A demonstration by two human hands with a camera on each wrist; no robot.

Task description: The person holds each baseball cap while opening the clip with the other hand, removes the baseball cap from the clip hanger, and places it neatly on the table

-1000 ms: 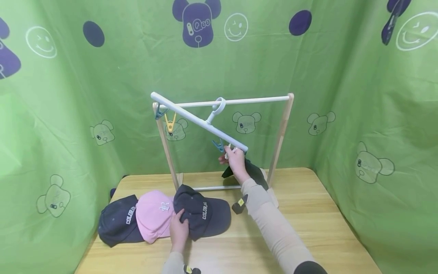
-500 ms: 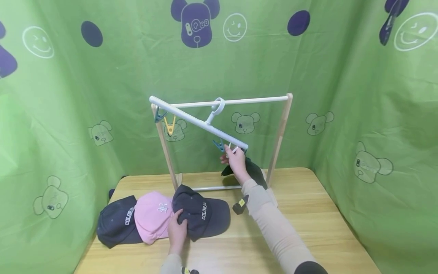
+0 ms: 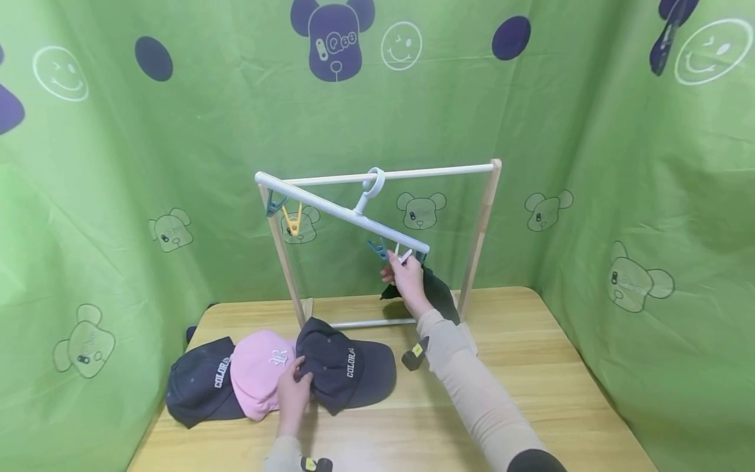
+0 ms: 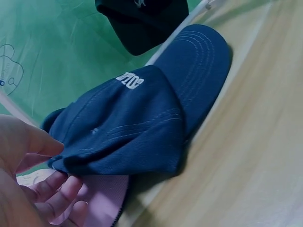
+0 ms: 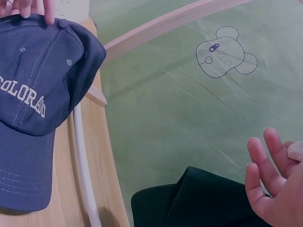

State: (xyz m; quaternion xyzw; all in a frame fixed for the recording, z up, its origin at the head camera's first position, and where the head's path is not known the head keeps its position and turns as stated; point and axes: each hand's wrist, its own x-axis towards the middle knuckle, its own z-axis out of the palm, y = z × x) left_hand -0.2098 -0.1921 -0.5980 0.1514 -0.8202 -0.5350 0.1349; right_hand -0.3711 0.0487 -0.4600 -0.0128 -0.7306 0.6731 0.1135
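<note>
My right hand (image 3: 408, 282) pinches a white clothes clip (image 3: 404, 253) near the lower right end of a pale blue clip hanger (image 3: 342, 211), which hangs tilted. Behind that hand hangs a black cap (image 3: 438, 294) below the hanger's end. My left hand (image 3: 293, 393) is at the rear edge of a navy cap (image 3: 336, 360); the left wrist view shows its fingertips touching the edge, thumb above and other fingers below. Beside it lie a pink cap (image 3: 259, 373) and another navy cap (image 3: 200, 383), overlapping in a row.
The hanger's hook loops over the white top bar (image 3: 436, 173) of a wood-sided rack. Two teal clips (image 3: 273, 205) (image 3: 379, 249) and a yellow clip (image 3: 293, 221) hang from the hanger. A wooden table (image 3: 531, 393) bears everything, with green patterned cloth (image 3: 566, 131) on several sides.
The hanger's left end has sunk and its right end has risen slightly. My left hand has slid left along the navy cap, which stays put. My right hand keeps the white clip.
</note>
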